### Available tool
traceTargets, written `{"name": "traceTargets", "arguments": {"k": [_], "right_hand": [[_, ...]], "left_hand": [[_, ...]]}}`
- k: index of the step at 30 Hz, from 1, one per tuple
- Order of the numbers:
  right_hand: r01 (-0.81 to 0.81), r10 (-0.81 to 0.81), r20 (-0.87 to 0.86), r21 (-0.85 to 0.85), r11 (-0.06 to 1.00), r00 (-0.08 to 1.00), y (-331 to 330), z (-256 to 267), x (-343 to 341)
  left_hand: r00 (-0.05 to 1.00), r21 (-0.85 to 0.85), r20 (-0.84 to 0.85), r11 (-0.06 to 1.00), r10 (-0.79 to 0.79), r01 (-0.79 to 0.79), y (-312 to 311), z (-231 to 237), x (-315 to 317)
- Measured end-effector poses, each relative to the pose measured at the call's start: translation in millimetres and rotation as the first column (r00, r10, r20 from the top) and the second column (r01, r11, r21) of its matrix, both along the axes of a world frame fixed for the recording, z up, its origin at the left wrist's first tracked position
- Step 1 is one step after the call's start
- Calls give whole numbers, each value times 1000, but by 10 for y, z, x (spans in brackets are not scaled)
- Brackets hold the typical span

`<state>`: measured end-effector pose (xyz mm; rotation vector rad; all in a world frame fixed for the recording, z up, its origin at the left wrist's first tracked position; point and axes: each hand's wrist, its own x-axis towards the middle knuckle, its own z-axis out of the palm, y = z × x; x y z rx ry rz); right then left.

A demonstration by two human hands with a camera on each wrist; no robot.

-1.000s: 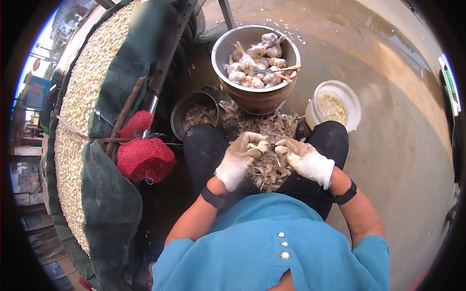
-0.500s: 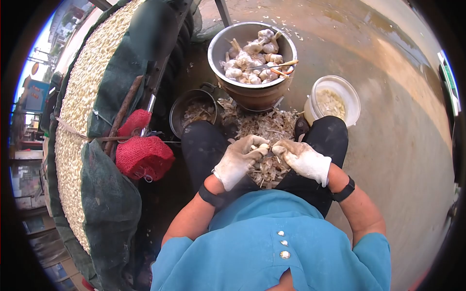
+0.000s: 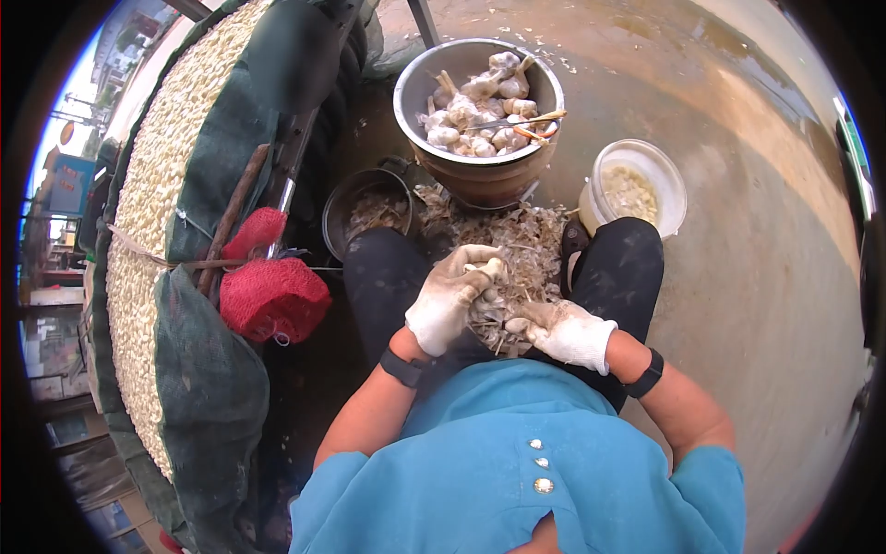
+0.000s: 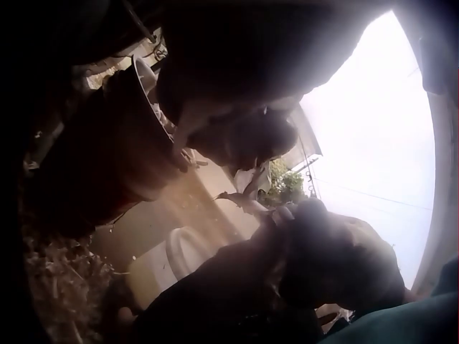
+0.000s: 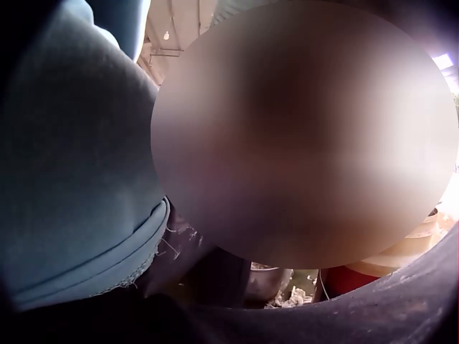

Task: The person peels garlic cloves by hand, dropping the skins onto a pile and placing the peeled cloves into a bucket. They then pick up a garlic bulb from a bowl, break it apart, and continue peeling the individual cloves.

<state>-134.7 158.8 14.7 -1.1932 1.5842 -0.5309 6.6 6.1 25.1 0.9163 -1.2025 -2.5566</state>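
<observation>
Gloved in stained white, my left hand curls its fingers around pale garlic cloves in the head view. My right hand, in a matching glove, is lower and to the right, apart from the left, its thumb and fingers drawn together. In the left wrist view a thin pale piece of what looks like garlic skin sticks out at the right hand's fingertips. Both hands are over a heap of dry garlic skins between the knees. The right wrist view is mostly blurred out.
Ahead stands a metal bowl of whole garlic bulbs, a thin tool with a wooden handle across them. A dark pot with skins is left, a white tub of peeled cloves right. Red mesh bags hang beside a clove-filled trough.
My right hand has drawn away from the left, down toward the body. The left hand still grips the cloves and has turned slightly upward. The camera has shifted a little.
</observation>
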Motion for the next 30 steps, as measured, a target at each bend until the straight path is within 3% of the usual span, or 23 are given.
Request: {"name": "traceTargets", "arguments": {"k": [2,3,4,5,13,19,21,27,29,30], "right_hand": [[13,-24,-102,-112,994,994,-59,4,-111],[54,-59,-93,-60,997,994,-80,52,-150],[76,-100,-128,-181,981,987,-83,37,-172],[83,-113,-181,-168,982,977,-84,54,-202],[-31,-4,-327,-101,994,945,-122,177,-210],[-29,10,-159,-116,993,987,-78,163,-245],[-4,6,21,-90,996,1000,-67,119,-242],[68,-61,84,-84,994,995,-65,113,-224],[105,-101,106,-32,994,989,-90,199,-210],[143,-144,125,20,990,982,-100,228,-206]], "left_hand": [[997,-154,45,986,-56,62,1,63,-10],[997,-152,46,986,-56,62,-4,58,-17],[988,-177,112,977,-103,122,-15,52,-20],[973,-197,179,963,-146,181,-25,48,-17],[943,-285,206,907,-260,312,-48,-42,49],[903,-259,228,871,-365,418,-96,141,14],[889,-211,225,871,-399,444,-105,185,29],[897,-59,195,908,-397,415,-86,139,46],[954,13,-3,954,-300,300,-54,-25,110],[955,12,-2,955,-297,297,-50,-87,134]]}}
